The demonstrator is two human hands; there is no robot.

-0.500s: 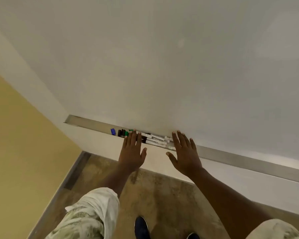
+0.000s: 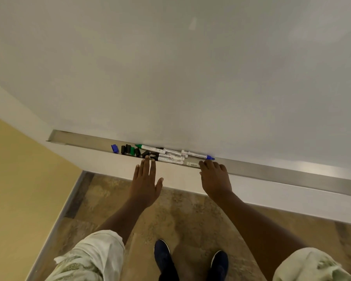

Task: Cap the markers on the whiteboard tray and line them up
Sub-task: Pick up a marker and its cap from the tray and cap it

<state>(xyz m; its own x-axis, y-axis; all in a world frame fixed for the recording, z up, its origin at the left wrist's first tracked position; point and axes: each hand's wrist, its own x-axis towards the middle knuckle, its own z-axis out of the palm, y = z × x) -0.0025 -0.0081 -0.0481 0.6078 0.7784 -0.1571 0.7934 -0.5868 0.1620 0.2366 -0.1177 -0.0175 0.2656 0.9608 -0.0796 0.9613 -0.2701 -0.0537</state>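
Observation:
A metal whiteboard tray (image 2: pixel 272 171) runs along the bottom of the board. Several white uncapped markers lie in a loose heap in it: a green-tipped marker (image 2: pixel 150 148), a blue-tipped marker (image 2: pixel 197 154) and black-tipped markers (image 2: pixel 168 158). Loose caps lie to their left: a blue cap (image 2: pixel 114 148), black caps (image 2: pixel 126 149) and a green cap (image 2: pixel 132 150). My left hand (image 2: pixel 145 179) is flat with fingers apart, its fingertips at the tray's front edge by the black tips. My right hand (image 2: pixel 215 177) curls its fingers over the front edge onto a marker's end (image 2: pixel 192 164); whether it grips it is unclear.
The blank whiteboard (image 2: pixel 190 78) fills the upper view. Below the tray are a white wall strip, a brownish floor (image 2: pixel 180 216) and my dark shoes (image 2: pixel 164 258). A yellow wall (image 2: pixel 18 189) stands at the left, beyond the tray's left end (image 2: pixel 53 136).
Both hands have drawn back toward me from over the tray to its front edge, uncovering the markers. The right hand's fingers have curled down at the heap's right end.

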